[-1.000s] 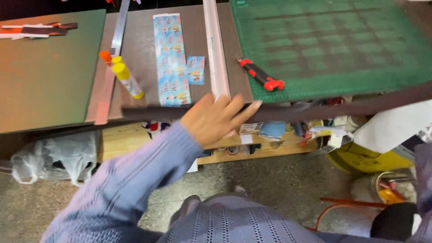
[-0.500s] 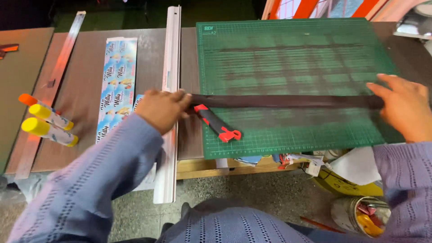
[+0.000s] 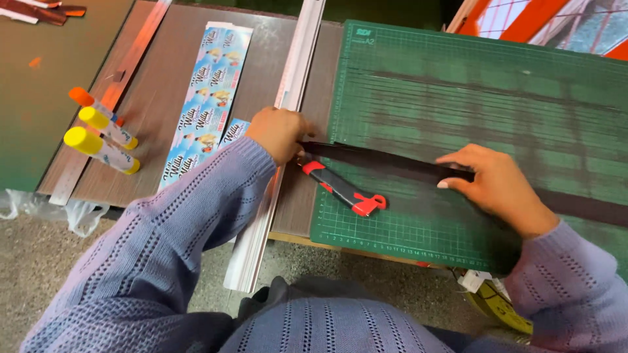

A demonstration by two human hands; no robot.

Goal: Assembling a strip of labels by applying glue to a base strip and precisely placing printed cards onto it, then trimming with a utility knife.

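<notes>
Head view here: looking down at a green cutting mat [image 3: 490, 85] lying on a brown counter [image 3: 150, 111], and everything's easiest to place off that mat.

A long dark strip [image 3: 392, 163] runs across the mat's near half, from its left edge out towards the right. The left hand [image 3: 278, 131] sits just off the mat's left edge, curled closed around that end of the strip. The right hand [image 3: 497, 186] is on the mat, further along, with its fingers laid flat and close together on top of the strip. It's pressing rather than gripping, as far as I can tell. So the two hands are well apart, with the strip stretched between them.

A red and black utility knife [image 3: 340, 189] lies on the mat's near-left corner, just below the strip and untouched by either hand. A long white rail [image 3: 297, 72] runs along the mat's left side, under the left wrist. Further left of the mat there's a printed blue label sheet [image 3: 206, 98], then three yellow and orange capped tubes [image 3: 101, 140].

My read is that this is the lining-up stage, getting the strip flat and straight against the mat's grid. Whatever comes next needs the strip kept taut and pinned. It also needs one hand freed, since the knife lies closest to the left one.
</notes>
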